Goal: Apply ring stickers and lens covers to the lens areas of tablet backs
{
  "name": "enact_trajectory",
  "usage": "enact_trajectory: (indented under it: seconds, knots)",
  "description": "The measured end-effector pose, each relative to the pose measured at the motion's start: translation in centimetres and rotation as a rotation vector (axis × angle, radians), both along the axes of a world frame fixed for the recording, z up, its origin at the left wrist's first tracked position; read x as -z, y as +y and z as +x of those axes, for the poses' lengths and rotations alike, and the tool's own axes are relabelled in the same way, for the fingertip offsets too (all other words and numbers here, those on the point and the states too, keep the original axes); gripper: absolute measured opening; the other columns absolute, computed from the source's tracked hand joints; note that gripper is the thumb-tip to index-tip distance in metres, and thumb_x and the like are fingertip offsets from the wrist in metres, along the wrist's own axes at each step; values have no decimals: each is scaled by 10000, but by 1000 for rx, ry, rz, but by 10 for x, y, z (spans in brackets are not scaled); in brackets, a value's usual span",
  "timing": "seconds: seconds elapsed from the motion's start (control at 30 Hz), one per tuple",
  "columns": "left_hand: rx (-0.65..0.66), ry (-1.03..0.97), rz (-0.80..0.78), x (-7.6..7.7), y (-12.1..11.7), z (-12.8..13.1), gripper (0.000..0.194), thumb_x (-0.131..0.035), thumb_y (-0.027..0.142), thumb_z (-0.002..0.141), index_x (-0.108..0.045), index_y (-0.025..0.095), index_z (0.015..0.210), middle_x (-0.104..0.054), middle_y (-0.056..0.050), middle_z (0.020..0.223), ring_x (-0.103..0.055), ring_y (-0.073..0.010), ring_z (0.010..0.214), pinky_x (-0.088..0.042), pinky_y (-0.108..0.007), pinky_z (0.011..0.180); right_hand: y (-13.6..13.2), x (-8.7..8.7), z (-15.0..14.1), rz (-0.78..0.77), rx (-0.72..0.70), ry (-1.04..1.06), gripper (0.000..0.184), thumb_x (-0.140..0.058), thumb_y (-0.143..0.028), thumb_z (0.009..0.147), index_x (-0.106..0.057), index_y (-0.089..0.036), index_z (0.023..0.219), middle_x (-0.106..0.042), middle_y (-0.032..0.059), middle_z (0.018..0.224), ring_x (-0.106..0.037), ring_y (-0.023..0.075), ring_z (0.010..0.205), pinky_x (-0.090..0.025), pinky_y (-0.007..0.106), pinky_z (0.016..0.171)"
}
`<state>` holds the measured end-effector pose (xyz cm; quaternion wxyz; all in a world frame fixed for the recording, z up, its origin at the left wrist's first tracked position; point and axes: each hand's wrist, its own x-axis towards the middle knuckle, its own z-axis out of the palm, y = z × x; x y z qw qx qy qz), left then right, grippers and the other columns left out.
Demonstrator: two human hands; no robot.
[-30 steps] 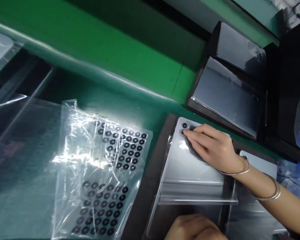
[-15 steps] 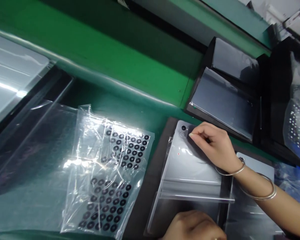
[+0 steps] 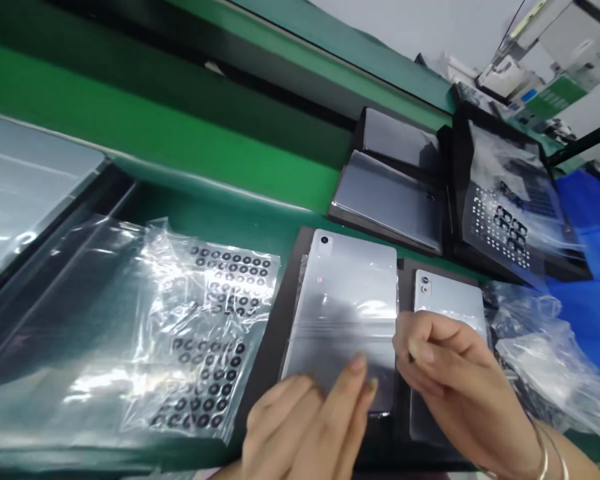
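Observation:
A silver-grey tablet [image 3: 350, 280] lies back up on a dark pad, with a camera at its top left corner and glossy clear film over it. My left hand [image 3: 305, 427] is over its lower part, two fingers stretched out, nothing visible in them. Beside the tablet's right edge, my right hand [image 3: 445, 373] has thumb and fingers pinched together; what they hold, if anything, is too small to make out. Partly behind that hand is a second silver tablet [image 3: 450, 293] with two camera circles.
Clear plastic sheets [image 3: 205, 320] with rows of black rings lie to the left. Two film-covered tablets [image 3: 390, 200] rest on dark pads behind. At right are a black tray [image 3: 575, 267] with dotted sheets, crumpled clear plastic [image 3: 545, 347] and blue material [image 3: 590, 300].
My right hand has moved from the tablet's camera corner down to its right edge. My left hand has gone from curled to fingers stretched. The raised film fold now lies flatter. The view has shifted.

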<state>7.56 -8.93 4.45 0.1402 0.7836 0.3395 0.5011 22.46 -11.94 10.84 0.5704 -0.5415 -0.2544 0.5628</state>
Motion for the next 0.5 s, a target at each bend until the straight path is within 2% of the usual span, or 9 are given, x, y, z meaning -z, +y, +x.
enact_trajectory:
  seconds: [0.07,0.13,0.23,0.37,0.5]
  knots:
    - [-50,-42,31,-8,-8,12,208,-496,225,934,-683,136,947,-494,65,439,-412,-65,360,-364,-212,375,-11,-1,-9,1,36,22,263,-653,-289,808,-525,-172,611,-363,-50,532,-280,62,489,-269,192,457]
    - [-43,-81,36,-14,-17,20,162,-546,203,906,-684,134,955,-450,82,425,-384,-57,355,-335,-214,368,-19,-1,-16,5,54,64,295,-655,-300,801,-498,-170,588,-380,-45,527,-297,64,487,-281,193,462]
    - [15,-83,47,-18,-26,21,146,-573,184,887,-682,119,960,-438,86,430,-359,-53,355,-307,-221,361,-30,4,-24,17,85,117,303,-657,-299,786,-487,-171,571,-411,-32,535,-326,75,498,-293,201,468]
    - [83,6,49,-18,-29,14,134,-584,137,874,-670,94,969,-477,76,461,-399,-52,390,-368,-219,408,-43,12,-27,18,147,124,325,-673,-306,755,-469,-174,540,-349,-45,517,-290,76,492,-277,203,463]
    - [265,92,129,-18,-26,3,159,-622,68,811,-658,53,965,-502,60,508,-456,-65,445,-389,-228,431,-53,19,-25,15,159,115,297,-668,-313,743,-492,-176,547,-379,-34,522,-311,87,500,-294,215,470]
